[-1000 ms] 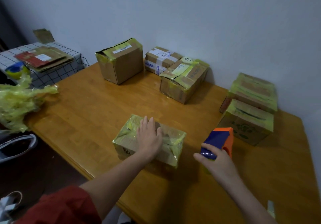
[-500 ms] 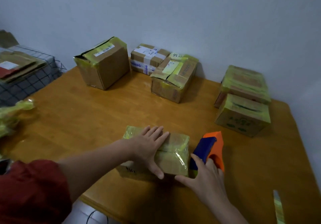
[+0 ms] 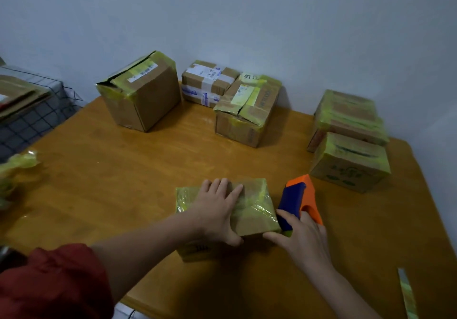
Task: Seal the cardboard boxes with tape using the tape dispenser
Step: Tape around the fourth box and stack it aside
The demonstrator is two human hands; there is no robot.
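Note:
A small flat cardboard box (image 3: 254, 209) wrapped in yellow-green tape lies near the table's front edge. My left hand (image 3: 217, 209) rests flat on its top, fingers spread and straight, thumb over the near side. Against the box's right side stands the orange and blue tape dispenser (image 3: 296, 200). My right hand (image 3: 304, 237) grips it from behind, thumb reaching toward the box's near right corner.
Several taped boxes stand along the wall: a big one (image 3: 141, 91), a white-labelled one (image 3: 207, 81), a dented one (image 3: 247, 110), and two at right (image 3: 348, 160). Crumpled tape (image 3: 17, 162) lies at left, a tape strip (image 3: 408, 294) at right on the wooden table (image 3: 123, 170).
My right hand brought the dispenser down from the right to the box's right side. My left hand turned and spread flat on the box. The view shifted right.

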